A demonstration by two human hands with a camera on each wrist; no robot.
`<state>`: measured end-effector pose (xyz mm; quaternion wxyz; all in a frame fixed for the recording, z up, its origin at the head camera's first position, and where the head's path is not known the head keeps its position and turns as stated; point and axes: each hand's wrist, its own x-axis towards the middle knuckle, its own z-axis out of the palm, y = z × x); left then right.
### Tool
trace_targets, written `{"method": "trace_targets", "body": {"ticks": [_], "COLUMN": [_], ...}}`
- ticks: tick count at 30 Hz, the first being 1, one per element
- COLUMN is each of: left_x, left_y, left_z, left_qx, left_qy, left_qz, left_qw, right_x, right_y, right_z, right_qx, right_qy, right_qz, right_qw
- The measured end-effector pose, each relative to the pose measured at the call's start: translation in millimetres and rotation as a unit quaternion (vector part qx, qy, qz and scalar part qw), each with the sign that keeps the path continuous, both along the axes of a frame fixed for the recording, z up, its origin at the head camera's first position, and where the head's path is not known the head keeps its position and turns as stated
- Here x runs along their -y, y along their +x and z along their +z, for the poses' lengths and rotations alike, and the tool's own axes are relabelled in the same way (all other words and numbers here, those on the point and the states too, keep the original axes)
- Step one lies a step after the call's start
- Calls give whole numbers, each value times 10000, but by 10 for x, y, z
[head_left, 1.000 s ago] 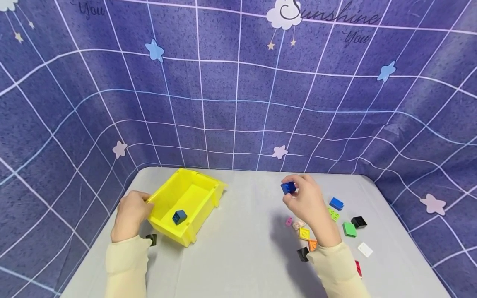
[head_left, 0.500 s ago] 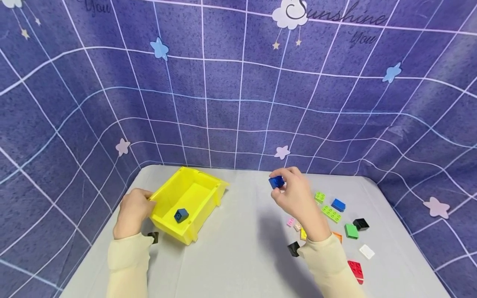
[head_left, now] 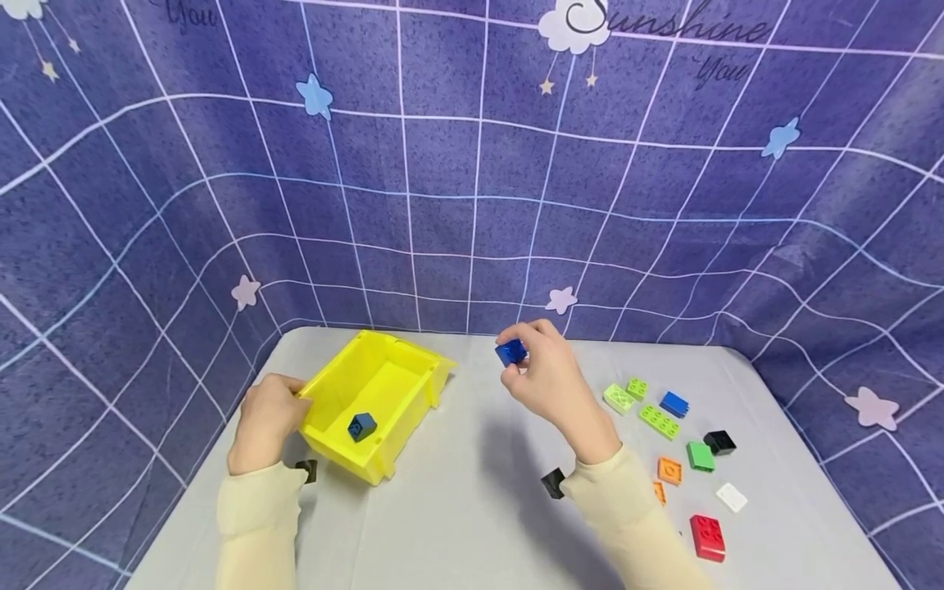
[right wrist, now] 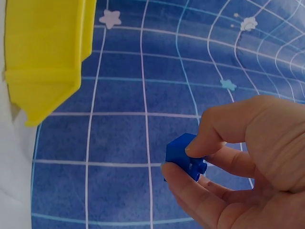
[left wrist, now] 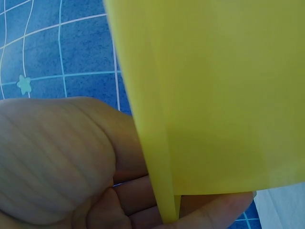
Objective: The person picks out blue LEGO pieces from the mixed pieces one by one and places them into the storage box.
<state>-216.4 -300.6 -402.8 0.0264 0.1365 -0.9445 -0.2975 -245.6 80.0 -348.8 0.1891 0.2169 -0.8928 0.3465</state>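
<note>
My left hand grips the near-left edge of a yellow bin on the table. In the left wrist view the fingers curl round the bin's yellow wall. A dark blue brick lies inside the bin. My right hand is raised over the table, right of the bin, and pinches a blue toy brick between thumb and fingers. In the right wrist view the studs of that blue brick point toward the palm.
Several loose bricks lie at the right: lime, blue, green, black, orange, white and red. One black brick is beside the right sleeve, another dark piece beside the left. A patterned blue curtain surrounds the table.
My right hand has moved left toward the bin with the blue brick in its fingers, uncovering lime, orange and red bricks. The left hand keeps its grip on the bin.
</note>
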Motion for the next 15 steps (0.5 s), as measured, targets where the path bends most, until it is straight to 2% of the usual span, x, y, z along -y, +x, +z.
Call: {"method": "trace_targets", "body": {"ticks": [9, 15], "left_x": [-3, 5], "left_y": [3, -4], "left_z": [-5, -12], "left_qx": [-3, -73], "left_qy": [9, 11], "left_qz": [7, -8], "left_qw": [10000, 10000], "right_x": [300, 537], "right_y": [-5, -29], "right_z": [107, 79], "right_qx": [75, 61], "right_qy": [31, 116], "right_qz": [400, 642], "right_qw": [9992, 9978]}}
